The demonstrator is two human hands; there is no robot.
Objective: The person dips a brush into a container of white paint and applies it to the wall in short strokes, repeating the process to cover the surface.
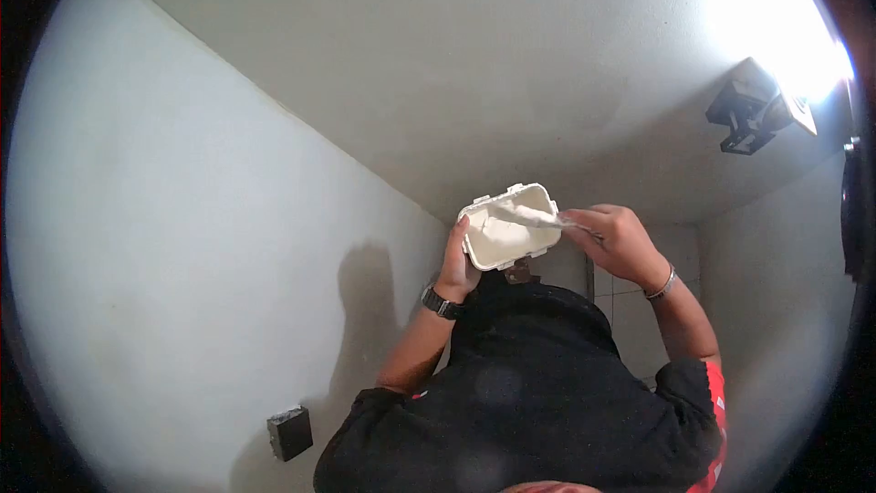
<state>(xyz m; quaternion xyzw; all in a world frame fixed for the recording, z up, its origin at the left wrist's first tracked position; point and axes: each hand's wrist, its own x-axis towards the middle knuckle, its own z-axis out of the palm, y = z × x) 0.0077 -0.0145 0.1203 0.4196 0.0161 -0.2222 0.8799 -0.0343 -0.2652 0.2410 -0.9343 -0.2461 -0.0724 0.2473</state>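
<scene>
A white rectangular container (497, 254) with clips on its rim is tilted toward the camera, with white material inside. My left hand (456, 260) grips its left side, a dark watch on the wrist. From the right, my right hand (616, 239) holds a thin tool coated in white (529, 216), its fingers closed round the handle. The tool's far end lies over the container's inside, and its exact shape is hard to make out. A bracelet circles my right wrist.
Pale walls (182, 183) meet at a corner behind the container. A bright lamp (789, 114) on a dark bracket is at the upper right. A small black box (290, 434) sits on the left wall. Tiles (634, 319) show beyond my right forearm.
</scene>
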